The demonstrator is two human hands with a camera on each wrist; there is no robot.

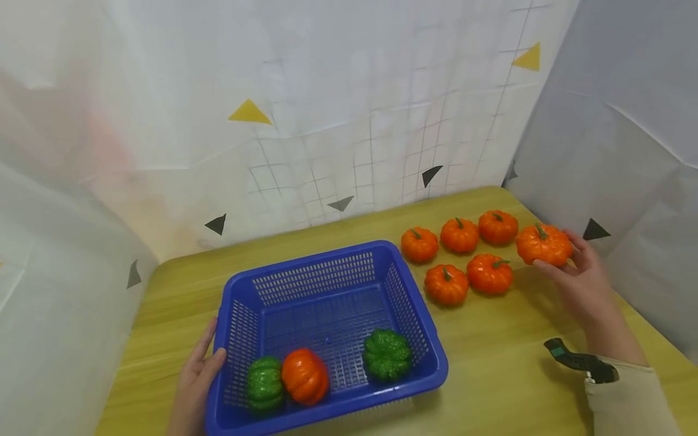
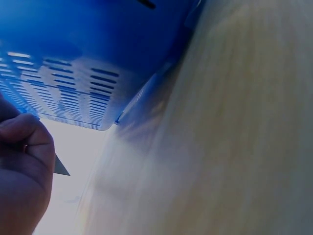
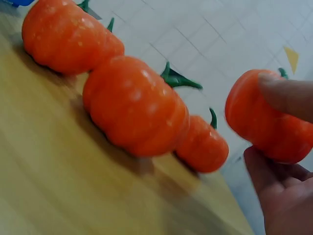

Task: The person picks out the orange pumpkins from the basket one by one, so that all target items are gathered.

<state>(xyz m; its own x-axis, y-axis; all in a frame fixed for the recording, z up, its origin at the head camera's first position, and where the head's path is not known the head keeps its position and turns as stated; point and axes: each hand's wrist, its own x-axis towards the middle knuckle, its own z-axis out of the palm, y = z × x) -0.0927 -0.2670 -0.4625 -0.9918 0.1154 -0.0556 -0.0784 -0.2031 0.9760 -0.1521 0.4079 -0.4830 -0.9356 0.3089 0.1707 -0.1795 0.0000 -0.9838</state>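
My right hand [image 1: 591, 287] holds a small orange pumpkin [image 1: 542, 245] with a green stem, thumb on one side and fingers underneath. In the right wrist view, that pumpkin [image 3: 249, 110] is off the table. At the left side of a blue plastic basket [image 1: 327, 257], my left hand [image 1: 191, 378] grips the rim, its thumb at the top edge. Inside the basket lie a green pumpkin [image 1: 265, 384], an orange-red pumpkin [image 1: 305, 376] beside it, and another green pumpkin [image 1: 387, 355] at the right. The left wrist view shows the basket's slotted wall [image 2: 73, 88] and part of my left hand [image 2: 22, 166].
Several more orange pumpkins, such as a front one [image 1: 446, 284] and a back one [image 1: 498, 227], stand on the wooden table [image 1: 485, 357] right of the basket. White sheets with yellow and dark triangles [image 1: 249, 112] enclose the table at the back and sides.
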